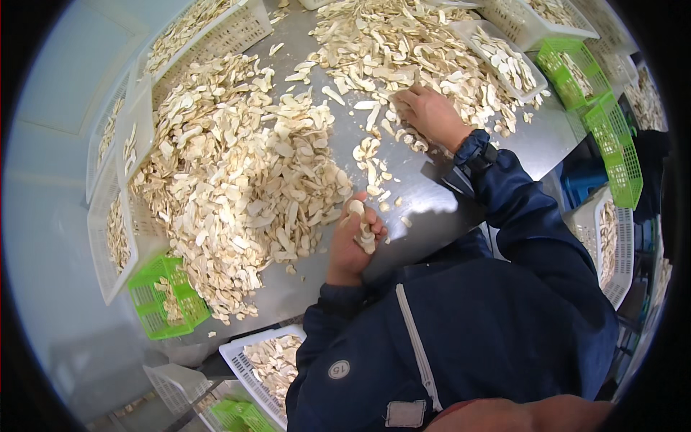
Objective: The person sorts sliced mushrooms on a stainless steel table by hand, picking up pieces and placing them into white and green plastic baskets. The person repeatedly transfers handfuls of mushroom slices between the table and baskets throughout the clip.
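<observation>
My left hand (351, 243) is near the table's front edge, its fingers curled around a few pale dried mushroom slices (366, 237). To its left rises a large heap of dried mushroom slices (232, 178). My right hand (432, 116) reaches palm down to the near edge of a second mushroom heap (399, 48). Its fingertips touch slices there, and whether they pinch any is hidden. Between the two hands, a short line of loose slices (370, 162) lies on the metal table (437, 216).
A white tray of slices (505, 62) rests against the far heap's right side. Green baskets (167, 297) and white perforated crates (110, 237) line the table's left edge. More green baskets (612, 146) stand at right. A white crate (264, 362) with slices sits below the front edge.
</observation>
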`<state>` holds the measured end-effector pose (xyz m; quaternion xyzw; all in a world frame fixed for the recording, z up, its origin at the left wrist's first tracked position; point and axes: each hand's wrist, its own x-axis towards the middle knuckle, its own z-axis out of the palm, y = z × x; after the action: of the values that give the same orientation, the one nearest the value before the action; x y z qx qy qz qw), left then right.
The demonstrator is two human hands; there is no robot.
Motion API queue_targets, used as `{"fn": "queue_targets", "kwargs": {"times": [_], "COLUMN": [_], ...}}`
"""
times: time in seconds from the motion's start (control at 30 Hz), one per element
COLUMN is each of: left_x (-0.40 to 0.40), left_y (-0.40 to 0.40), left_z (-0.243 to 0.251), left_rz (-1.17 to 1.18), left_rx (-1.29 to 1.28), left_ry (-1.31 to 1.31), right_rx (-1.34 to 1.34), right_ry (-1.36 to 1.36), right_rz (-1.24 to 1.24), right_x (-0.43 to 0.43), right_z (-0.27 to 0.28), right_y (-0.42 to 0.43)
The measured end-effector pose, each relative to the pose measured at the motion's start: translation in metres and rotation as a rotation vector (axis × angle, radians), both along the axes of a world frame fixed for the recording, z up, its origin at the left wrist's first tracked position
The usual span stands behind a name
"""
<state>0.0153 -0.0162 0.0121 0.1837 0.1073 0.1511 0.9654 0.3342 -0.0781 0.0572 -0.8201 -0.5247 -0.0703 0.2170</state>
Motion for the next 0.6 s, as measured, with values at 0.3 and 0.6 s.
{"fn": "queue_targets", "kwargs": {"times": [0.3,0.6], "left_x": [-0.002,0.0], "left_y": [-0.001,0.0], "left_z": [-0.002,-0.003], "left_rz": [0.017,0.022], "left_rx": [-0.028,-0.015], "left_ry": [0.032,-0.017], "right_rx": [-0.084,-0.202], "right_ry": [0.248,-0.169], "right_rz": [0.268,0.05], "right_x": [-0.015,-0.011], "right_z": [0.019,-0.007], "right_y": [-0.011,0.081]}}
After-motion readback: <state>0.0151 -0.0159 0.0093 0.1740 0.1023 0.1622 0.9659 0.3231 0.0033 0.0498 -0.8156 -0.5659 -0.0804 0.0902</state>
